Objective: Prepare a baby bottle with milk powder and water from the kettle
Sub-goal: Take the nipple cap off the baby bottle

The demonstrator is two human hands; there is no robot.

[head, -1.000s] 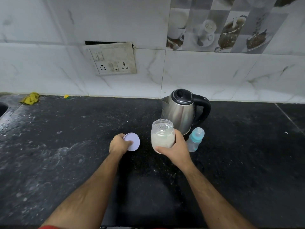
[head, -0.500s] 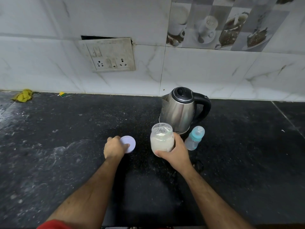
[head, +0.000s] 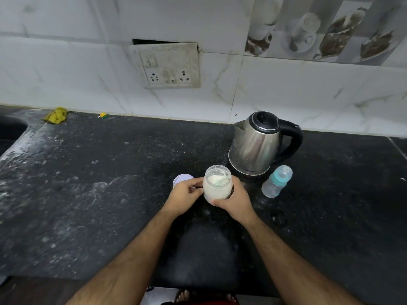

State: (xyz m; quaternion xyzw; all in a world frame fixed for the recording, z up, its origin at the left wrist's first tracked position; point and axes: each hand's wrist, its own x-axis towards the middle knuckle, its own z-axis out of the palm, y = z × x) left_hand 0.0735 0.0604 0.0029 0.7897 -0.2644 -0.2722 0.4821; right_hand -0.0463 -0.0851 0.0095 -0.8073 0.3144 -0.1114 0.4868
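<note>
So we're at the powder stage here. Closest to us on the dark bench (head: 88, 194), our right hand (head: 233, 200) is wrapped around the open milk powder jar (head: 217, 183), holding it upright. Our left hand (head: 184, 195) sits just beside the jar with fingers curled near its side; can't really tell if it's pinching anything. What looks like a pale scoop (head: 221, 181) is lying in the powder. The jar's lid (head: 181, 179) lies flat just behind the left hand. Further back to the right, the baby bottle (head: 276, 181) is capped, so we reckon it needs opening before any scooping. Behind that stands the steel kettle (head: 257, 144), lid down, untouched.
</note>
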